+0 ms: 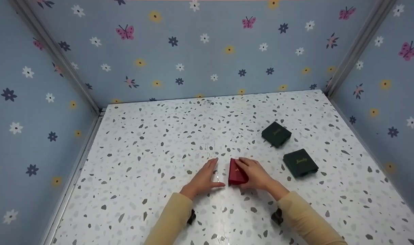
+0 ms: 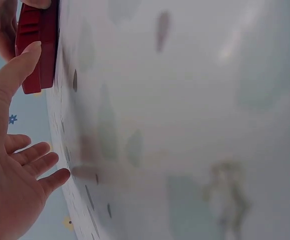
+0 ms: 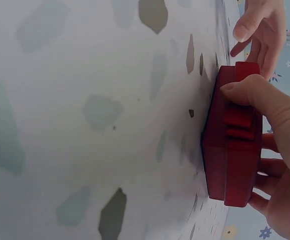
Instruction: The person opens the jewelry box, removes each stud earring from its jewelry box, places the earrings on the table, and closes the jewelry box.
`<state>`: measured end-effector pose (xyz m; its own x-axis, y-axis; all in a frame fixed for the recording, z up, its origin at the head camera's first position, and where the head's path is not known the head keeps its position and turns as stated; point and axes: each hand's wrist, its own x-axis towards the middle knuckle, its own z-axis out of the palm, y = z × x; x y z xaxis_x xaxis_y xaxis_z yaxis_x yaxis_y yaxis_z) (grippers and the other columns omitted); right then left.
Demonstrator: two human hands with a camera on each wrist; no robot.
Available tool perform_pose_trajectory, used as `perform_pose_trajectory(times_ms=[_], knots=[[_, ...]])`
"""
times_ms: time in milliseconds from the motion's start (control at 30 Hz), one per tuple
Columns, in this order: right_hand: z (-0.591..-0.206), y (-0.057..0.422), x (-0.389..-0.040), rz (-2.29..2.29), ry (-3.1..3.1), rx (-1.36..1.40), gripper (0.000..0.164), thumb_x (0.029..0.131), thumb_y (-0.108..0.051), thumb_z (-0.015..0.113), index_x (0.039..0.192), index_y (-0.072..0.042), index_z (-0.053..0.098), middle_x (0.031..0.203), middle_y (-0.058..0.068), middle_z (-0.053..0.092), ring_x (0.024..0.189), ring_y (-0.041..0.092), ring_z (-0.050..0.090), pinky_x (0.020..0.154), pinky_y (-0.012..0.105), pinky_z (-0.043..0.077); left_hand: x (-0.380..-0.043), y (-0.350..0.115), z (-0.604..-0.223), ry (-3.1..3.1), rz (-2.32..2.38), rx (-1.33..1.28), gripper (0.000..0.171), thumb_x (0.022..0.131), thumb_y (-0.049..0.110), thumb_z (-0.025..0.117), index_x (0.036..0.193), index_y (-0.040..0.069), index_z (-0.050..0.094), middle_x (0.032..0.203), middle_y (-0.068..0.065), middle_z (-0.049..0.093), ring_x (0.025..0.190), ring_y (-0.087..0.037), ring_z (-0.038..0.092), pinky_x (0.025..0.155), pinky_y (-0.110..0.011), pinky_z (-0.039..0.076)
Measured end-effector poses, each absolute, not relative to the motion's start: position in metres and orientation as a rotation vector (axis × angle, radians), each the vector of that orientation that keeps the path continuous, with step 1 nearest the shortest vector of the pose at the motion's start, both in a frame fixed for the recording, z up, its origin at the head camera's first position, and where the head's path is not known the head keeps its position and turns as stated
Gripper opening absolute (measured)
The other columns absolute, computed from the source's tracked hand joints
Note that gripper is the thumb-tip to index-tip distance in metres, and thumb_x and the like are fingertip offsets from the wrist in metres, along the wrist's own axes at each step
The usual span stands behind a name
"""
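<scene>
A small red jewelry box (image 1: 234, 175) with gold lettering on its lid rests on the tabletop between the two hands. My right hand (image 1: 256, 174) grips it from the right, thumb on the near side and fingers over the far side. In the right wrist view the thumb presses the box's (image 3: 238, 172) bow-like ridged front. My left hand (image 1: 202, 178) lies just left of the box, thumb and fingers spread, a narrow gap between them and it. Its palm (image 2: 10, 190) shows bare in the left wrist view, holding nothing.
Two dark green boxes with gold lettering sit to the right: one farther back (image 1: 276, 134), one nearer (image 1: 300, 163). The speckled white tabletop (image 1: 152, 146) is bounded by flower-and-butterfly panels (image 1: 193, 54) at the back and both sides.
</scene>
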<state>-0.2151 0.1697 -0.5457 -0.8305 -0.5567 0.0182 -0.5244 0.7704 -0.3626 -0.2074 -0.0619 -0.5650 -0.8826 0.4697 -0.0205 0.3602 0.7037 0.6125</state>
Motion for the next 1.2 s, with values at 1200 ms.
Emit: perform_pose_trajectory(times_ms=[1200], knots=[[-0.546,0.142,-0.213,-0.462,2.822,-1.172,0.089,0.062,-0.037,0.075,0.134,-0.001,0.036,0.132,0.015,0.039,0.119,0.027,0.036,0.096,0.043,0.030,-0.207,-0.055,-0.567,2.699,0.942,0.853,0.105,0.062,0.025,0.079,0.138,-0.005,0.013,0.135,-0.015,0.030,0.124,-0.023,0.030,0.101,-0.031,0.027]])
